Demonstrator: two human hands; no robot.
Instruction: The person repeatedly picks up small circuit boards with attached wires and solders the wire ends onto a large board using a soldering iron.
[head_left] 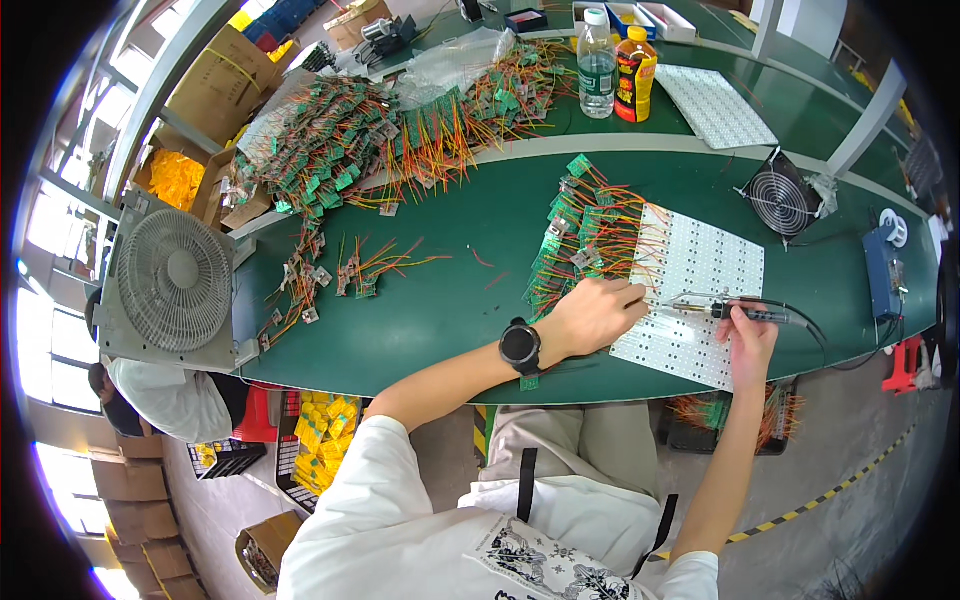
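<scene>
My right hand (752, 345) is closed round the black handle of a soldering iron (765, 316). Its thin metal tip points left, over a white panel (715, 255) dotted with rows of holes. At the panel's left edge is my left hand (600, 315), a dark watch on its wrist. The left fingers are pinched together; what lies between them is too small to make out. Beside that hand lies a row of small green circuit boards (552, 245). Their red and yellow wires (625, 235) reach onto the panel's left edge.
Behind lies a large heap of wired circuit boards (330, 130), with two bottles (597, 75) and another white panel (715, 105) farther right. A black fan (783, 195) and a blue box with a reel (882, 265) stand right; a grey fan (175, 270) and a person (170, 395) are left.
</scene>
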